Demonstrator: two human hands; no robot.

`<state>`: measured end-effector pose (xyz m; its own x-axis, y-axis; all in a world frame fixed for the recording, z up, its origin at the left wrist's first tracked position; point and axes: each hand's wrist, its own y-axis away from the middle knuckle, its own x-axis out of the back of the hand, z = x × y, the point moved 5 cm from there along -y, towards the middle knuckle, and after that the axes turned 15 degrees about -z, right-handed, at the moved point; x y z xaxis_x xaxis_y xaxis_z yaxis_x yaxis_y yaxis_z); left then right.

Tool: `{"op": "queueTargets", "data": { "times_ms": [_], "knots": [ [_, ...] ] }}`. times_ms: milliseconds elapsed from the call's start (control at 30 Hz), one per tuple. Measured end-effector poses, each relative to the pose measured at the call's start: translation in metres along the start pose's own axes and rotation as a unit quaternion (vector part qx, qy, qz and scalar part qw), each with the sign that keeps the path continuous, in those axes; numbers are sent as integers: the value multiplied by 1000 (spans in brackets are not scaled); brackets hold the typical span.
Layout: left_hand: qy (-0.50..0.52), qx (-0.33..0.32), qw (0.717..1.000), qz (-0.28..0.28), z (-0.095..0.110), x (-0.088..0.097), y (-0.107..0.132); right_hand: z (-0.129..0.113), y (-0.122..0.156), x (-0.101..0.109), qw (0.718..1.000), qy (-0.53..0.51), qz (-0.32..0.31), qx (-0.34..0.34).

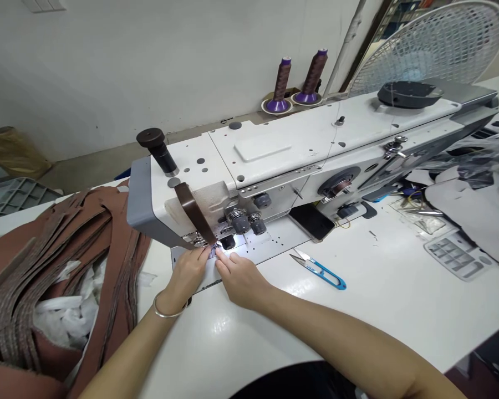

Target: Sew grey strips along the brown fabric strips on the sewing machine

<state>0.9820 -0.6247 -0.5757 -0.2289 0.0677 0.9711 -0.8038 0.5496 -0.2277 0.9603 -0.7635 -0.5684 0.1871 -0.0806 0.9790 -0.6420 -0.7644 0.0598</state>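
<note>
Both hands meet at the lit needle area of a white sewing machine. My left hand, with a bangle on its wrist, has its thumb and fingertips pressed together just left of the needle. From the other side my right hand points in, its fingers closed and the index fingertip close to the left one. What lies between the fingertips is too small to make out. A dark brown strip slants down the machine head to just above the fingers.
Blue thread snips lie right of the hands. A phone rests under the machine arm. Brown fabric pieces are heaped at left. Two thread cones and a fan stand behind; light-grey cut pieces lie at right.
</note>
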Motion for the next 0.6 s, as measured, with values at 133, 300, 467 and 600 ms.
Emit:
{"op": "queueTargets", "data": {
  "times_ms": [133, 300, 467, 600],
  "knots": [
    [11, 19, 1000, -19, 0, 0, -4, 0, -1, -1, 1000, 4, -8, -4],
    [34, 31, 999, -17, 3, 7, -7, 1, 0, -2, 999, 17, -15, -25],
    [77, 45, 996, 15, 1, 19, -12, 0, 2, -3, 999, 16, -15, -30],
    [127, 114, 981, 93, -19, 68, 16, 0, 3, -2, 999, 4, -16, -38]
  ]
}}
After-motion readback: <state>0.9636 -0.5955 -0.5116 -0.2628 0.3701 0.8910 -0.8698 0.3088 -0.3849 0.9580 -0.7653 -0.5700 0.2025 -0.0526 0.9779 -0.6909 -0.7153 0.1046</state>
